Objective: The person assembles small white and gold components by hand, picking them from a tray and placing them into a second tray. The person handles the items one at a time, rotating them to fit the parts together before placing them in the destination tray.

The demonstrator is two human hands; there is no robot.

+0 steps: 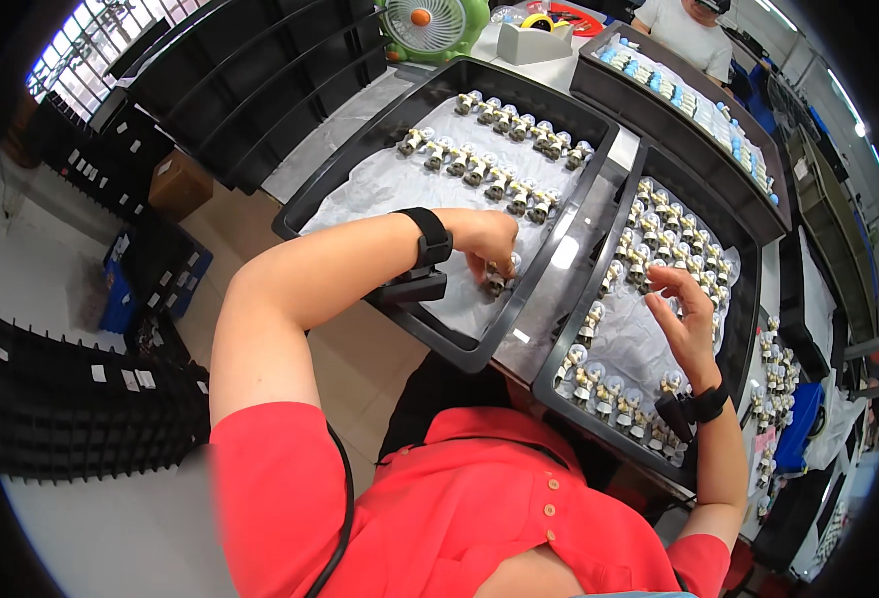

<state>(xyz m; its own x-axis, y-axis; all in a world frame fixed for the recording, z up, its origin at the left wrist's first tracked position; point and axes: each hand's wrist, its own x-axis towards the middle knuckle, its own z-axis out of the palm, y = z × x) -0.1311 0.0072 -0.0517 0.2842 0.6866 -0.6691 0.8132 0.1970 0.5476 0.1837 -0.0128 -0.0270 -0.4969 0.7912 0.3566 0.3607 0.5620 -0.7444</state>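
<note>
My left hand [491, 239] reaches over the left black tray [390, 135]. Its fingers are closed around a small figurine [500, 276] with a clear round head, low over the paper lining near the tray's right side. Two rows of similar figurines [479, 167] stand toward the far side of that tray. Above the right black tray [551, 391], my right hand [692, 317] is held with fingers bent and apart, and nothing shows between them. Many figurines [671, 239] are grouped beyond that hand, and others [604, 395] line the tray's near edge.
A deeper tray [599, 95] with blue and white pieces stands behind the right tray. At the back are a green fan [430, 28] and a tape dispenser [534, 42]. More figurines [776, 374] lie at the far right. A person [687, 38] sits opposite.
</note>
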